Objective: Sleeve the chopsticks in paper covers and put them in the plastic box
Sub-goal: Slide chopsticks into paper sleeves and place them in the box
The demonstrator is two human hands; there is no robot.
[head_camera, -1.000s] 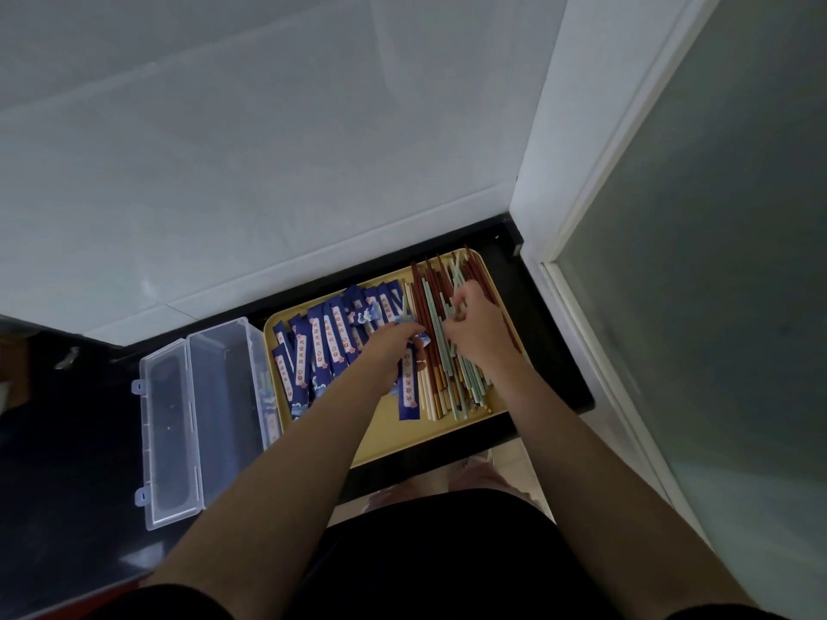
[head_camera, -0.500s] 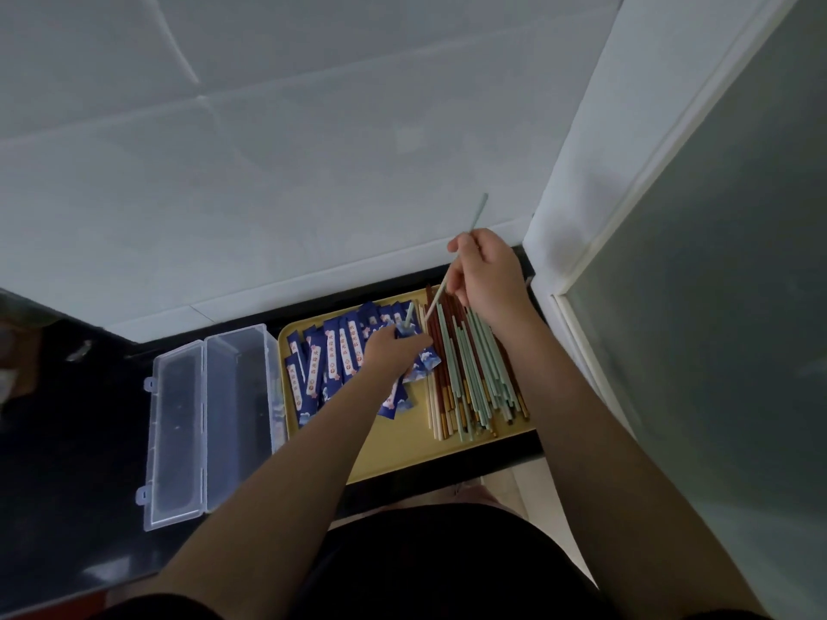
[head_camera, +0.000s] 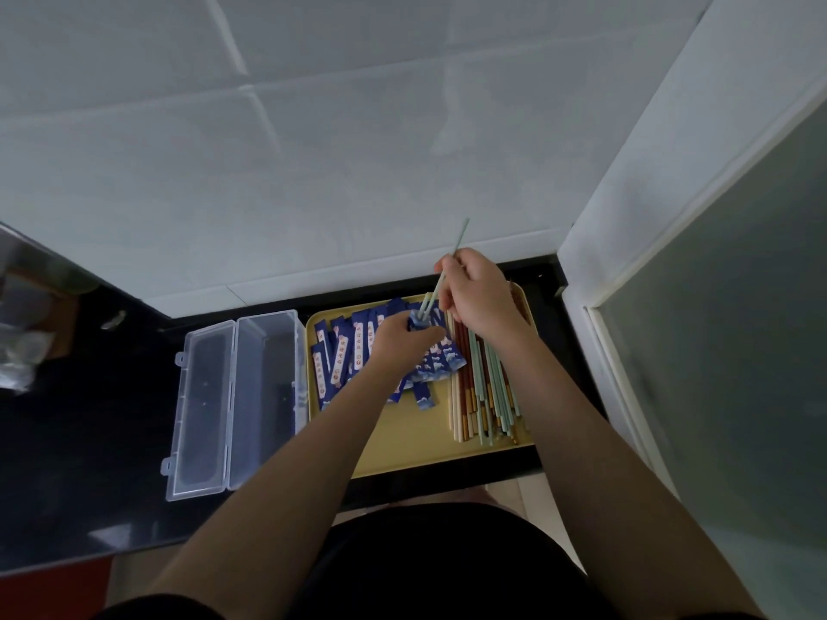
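The left hand (head_camera: 400, 340) covers most of the paper cover (head_camera: 419, 322) its grip pinches. The right hand (head_camera: 481, 297) pinches pale green chopsticks (head_camera: 441, 284), tips entering the cover above the yellow tray (head_camera: 402, 445). The open plastic box (head_camera: 237, 400) sits just left of the tray on the desk (head_camera: 80, 463).

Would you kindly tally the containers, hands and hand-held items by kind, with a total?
Plastic box, lid open: 1
Yellow tray: 1
Hands, left hand and right hand: 2
Green chopsticks held by the right hand: 2
Blue paper cover held by the left hand: 1
Total: 7
The loose covers and chopsticks on the tray overlap too much to count.
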